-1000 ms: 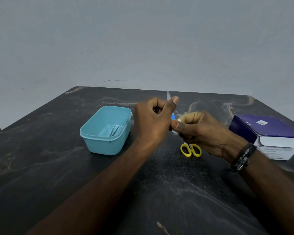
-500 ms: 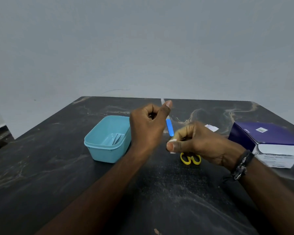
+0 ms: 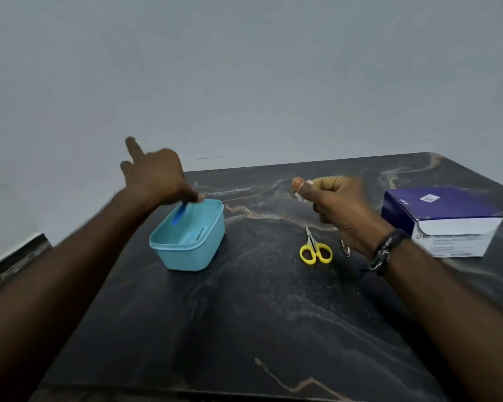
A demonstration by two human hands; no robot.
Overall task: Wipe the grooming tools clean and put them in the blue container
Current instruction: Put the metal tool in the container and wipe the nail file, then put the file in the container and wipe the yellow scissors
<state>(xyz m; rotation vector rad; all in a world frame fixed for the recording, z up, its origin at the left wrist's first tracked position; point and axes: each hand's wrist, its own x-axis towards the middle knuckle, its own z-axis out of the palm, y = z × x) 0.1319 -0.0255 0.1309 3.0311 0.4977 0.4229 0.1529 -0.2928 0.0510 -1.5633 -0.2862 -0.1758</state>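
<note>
Your left hand [image 3: 157,181] pinches the blue tool [image 3: 179,215] over the blue container [image 3: 192,250]. Your right hand [image 3: 337,204] pinches a wipe [image 3: 304,190]. Let go crooked and the tool could bounce out.

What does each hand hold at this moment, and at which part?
The left hand pinches the blue tool at its upper end, over the blue container. The right hand pinches a small white wipe between thumb and fingers.

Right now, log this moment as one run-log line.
left hand: lowering blue-handled tool into blue container | right hand: pinching white wipe | yellow scissors, metal clipper: on table, not yet done
</note>
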